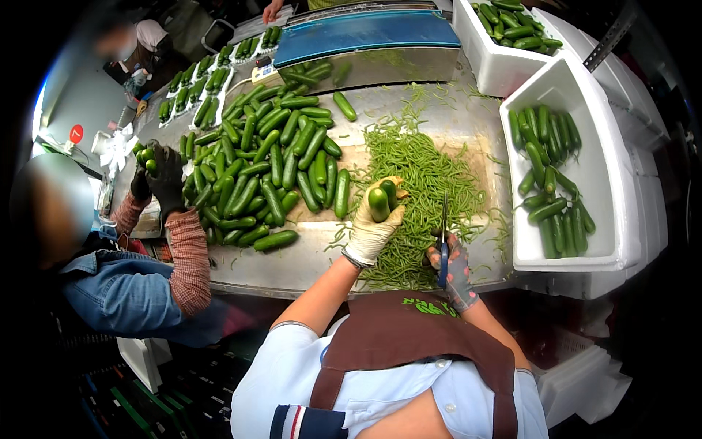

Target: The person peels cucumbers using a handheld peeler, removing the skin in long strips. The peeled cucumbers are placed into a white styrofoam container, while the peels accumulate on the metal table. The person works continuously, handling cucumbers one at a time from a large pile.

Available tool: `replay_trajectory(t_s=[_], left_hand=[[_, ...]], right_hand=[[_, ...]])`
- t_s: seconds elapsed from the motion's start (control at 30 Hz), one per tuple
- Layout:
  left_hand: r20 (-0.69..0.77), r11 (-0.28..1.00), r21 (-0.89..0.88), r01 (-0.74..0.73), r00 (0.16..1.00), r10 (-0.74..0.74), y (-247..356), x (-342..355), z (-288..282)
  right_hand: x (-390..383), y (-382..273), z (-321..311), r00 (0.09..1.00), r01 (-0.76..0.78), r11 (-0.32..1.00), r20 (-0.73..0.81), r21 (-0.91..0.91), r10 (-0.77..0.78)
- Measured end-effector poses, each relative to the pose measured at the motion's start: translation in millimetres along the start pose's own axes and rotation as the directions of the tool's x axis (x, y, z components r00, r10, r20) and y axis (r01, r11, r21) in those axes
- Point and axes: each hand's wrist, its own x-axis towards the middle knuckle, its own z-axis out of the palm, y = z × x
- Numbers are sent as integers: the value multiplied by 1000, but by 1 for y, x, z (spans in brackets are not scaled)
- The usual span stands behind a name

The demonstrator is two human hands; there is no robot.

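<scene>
My left hand (371,233), in a cream-white glove, is closed around a pair of cucumbers (379,205) with their ends pointing up. My right hand (458,272), in a grey patterned glove, grips blue-handled scissors (443,257) whose blades point away from me. Both hands are over the near side of a spread heap of thin green stem trimmings (420,168) on the metal table (307,271). Left of it lies a big pile of cucumbers (256,164); the nearest of them rest just left of my left hand.
At the right stands a white foam box (614,241) with cucumbers inside; another foam box (479,66) is behind it. A blue-topped metal machine (365,36) borders the far side. A co-worker's dark-gloved hands (167,179) hold cucumbers at the left, near packed trays (212,99).
</scene>
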Motion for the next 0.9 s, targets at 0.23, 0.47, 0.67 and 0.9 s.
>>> replay_trajectory(t_s=[0.23, 0.47, 0.67, 0.9], left_hand=[[43, 655, -611, 444, 845, -533, 6, 32, -62], [11, 788, -502, 357, 913, -407, 55, 56, -96], [223, 789, -406, 462, 887, -405, 60, 38, -38], [-113, 647, -749, 142, 935, -336, 58, 80, -104]], right_hand=[[6, 46, 51, 736, 277, 585, -223, -763, -639], [-17, -1, 6, 810, 267, 698, -238, -664, -536], [-15, -19, -19, 983, 81, 986, -151, -148, -104], [-28, 6, -11, 792, 302, 426, -24, -853, -610]])
